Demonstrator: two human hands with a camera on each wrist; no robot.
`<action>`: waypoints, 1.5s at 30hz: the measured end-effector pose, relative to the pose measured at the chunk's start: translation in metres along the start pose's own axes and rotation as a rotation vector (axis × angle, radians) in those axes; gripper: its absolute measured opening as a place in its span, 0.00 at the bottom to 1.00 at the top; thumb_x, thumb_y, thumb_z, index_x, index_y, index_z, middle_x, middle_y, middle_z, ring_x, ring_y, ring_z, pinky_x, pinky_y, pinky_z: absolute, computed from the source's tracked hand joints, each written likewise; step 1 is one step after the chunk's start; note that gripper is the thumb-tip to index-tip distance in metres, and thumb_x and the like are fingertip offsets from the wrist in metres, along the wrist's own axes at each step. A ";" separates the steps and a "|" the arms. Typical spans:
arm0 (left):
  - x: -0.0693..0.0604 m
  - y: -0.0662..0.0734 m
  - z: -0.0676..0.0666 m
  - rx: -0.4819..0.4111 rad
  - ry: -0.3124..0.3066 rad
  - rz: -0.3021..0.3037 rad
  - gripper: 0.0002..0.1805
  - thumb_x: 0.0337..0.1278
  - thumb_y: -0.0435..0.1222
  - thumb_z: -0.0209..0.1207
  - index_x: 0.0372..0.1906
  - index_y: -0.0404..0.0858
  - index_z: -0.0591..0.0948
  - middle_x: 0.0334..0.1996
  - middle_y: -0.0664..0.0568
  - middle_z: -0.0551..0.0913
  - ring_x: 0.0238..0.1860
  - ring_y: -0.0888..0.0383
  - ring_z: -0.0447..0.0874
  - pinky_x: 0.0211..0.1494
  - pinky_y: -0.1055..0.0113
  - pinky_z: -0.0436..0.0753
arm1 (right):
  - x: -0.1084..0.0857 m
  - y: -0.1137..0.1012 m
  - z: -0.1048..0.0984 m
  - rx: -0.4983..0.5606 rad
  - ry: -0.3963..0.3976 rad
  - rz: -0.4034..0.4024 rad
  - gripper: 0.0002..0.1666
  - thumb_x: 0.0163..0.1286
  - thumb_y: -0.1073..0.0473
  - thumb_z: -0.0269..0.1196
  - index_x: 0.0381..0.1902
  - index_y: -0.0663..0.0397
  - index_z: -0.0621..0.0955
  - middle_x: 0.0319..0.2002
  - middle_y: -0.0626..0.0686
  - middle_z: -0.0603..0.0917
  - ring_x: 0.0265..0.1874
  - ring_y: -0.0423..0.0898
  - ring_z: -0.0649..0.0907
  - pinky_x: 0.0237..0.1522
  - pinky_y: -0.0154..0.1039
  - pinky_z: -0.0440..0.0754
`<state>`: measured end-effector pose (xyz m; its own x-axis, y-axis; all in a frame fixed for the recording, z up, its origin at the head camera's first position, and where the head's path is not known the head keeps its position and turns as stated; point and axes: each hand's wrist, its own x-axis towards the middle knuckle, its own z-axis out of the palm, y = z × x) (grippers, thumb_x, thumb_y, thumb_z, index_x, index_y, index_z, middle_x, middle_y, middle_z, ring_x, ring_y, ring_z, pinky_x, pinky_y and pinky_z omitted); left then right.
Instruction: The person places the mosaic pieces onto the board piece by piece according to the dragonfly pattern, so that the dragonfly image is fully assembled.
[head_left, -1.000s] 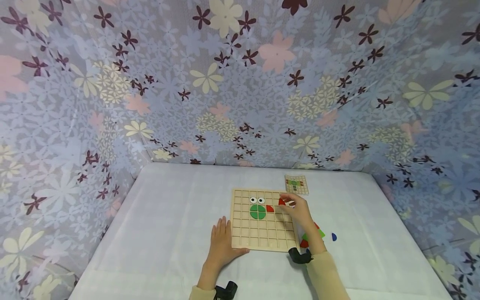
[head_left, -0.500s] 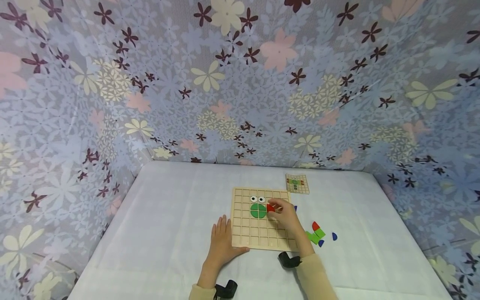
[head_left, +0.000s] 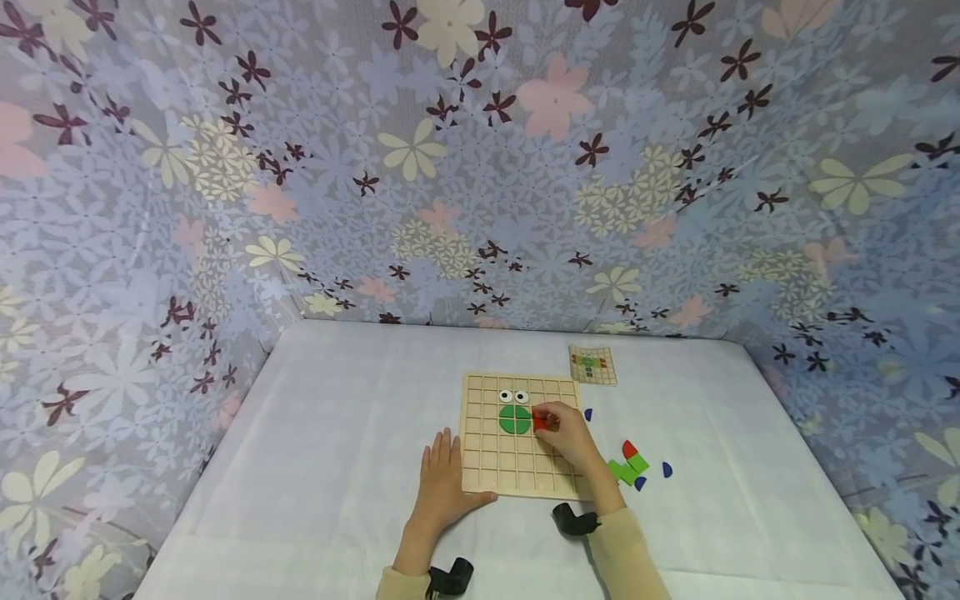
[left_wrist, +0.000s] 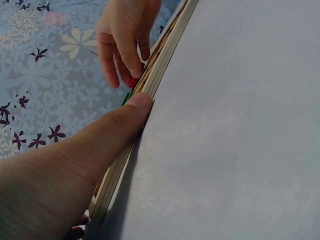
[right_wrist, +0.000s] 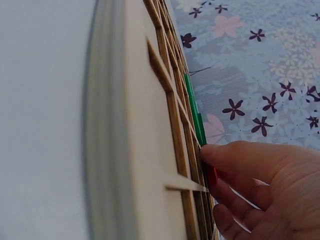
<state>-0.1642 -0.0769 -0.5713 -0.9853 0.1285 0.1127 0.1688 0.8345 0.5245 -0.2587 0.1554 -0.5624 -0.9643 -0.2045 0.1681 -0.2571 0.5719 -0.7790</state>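
Observation:
A wooden grid board [head_left: 487,467] lies on the white table. On it, four green quarter pieces form a green disc [head_left: 514,419], with two round eye pieces [head_left: 513,397] above. My right hand [head_left: 564,429] is over the board, pinching a red quarter-round piece [head_left: 538,422] just right of the disc. The right wrist view shows the red piece [right_wrist: 212,175] at the fingertips, partly hidden. My left hand [head_left: 442,479] lies with straight fingers along the board's left side, its thumb [left_wrist: 137,102] against the front edge.
Right of the board lie several loose green pieces [head_left: 637,463], a red piece [head_left: 630,449] and blue half-round pieces [head_left: 667,470]. A small pattern card [head_left: 592,365] lies behind the board's right corner. Flowered cloth [head_left: 480,167] encloses the table at the back and sides.
My right hand has moved left from the board's right edge to beside the green disc, carrying a red piece towards the red one there. The left hand stays put.

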 end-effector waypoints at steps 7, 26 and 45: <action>0.000 0.000 0.001 0.010 -0.014 -0.015 0.62 0.33 0.60 0.70 0.69 0.24 0.59 0.71 0.30 0.55 0.74 0.37 0.51 0.73 0.41 0.54 | 0.000 -0.001 -0.001 -0.020 -0.021 0.011 0.21 0.52 0.73 0.69 0.46 0.61 0.83 0.42 0.56 0.85 0.37 0.46 0.79 0.41 0.37 0.80; 0.000 0.001 0.001 -0.031 -0.007 -0.001 0.61 0.34 0.58 0.71 0.68 0.23 0.59 0.71 0.29 0.55 0.73 0.35 0.51 0.73 0.40 0.53 | -0.006 -0.007 -0.017 -0.015 0.008 0.016 0.16 0.60 0.69 0.65 0.48 0.62 0.82 0.39 0.57 0.84 0.37 0.47 0.81 0.40 0.37 0.81; 0.001 0.001 -0.001 -0.007 -0.025 -0.018 0.63 0.34 0.60 0.70 0.69 0.24 0.58 0.72 0.30 0.55 0.74 0.36 0.50 0.73 0.41 0.53 | -0.037 0.034 -0.086 -0.206 0.101 0.087 0.18 0.60 0.72 0.60 0.50 0.66 0.80 0.41 0.63 0.85 0.39 0.55 0.82 0.44 0.50 0.80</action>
<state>-0.1651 -0.0765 -0.5703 -0.9886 0.1265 0.0822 0.1508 0.8331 0.5322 -0.2370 0.2511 -0.5431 -0.9821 -0.0731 0.1734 -0.1705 0.7358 -0.6554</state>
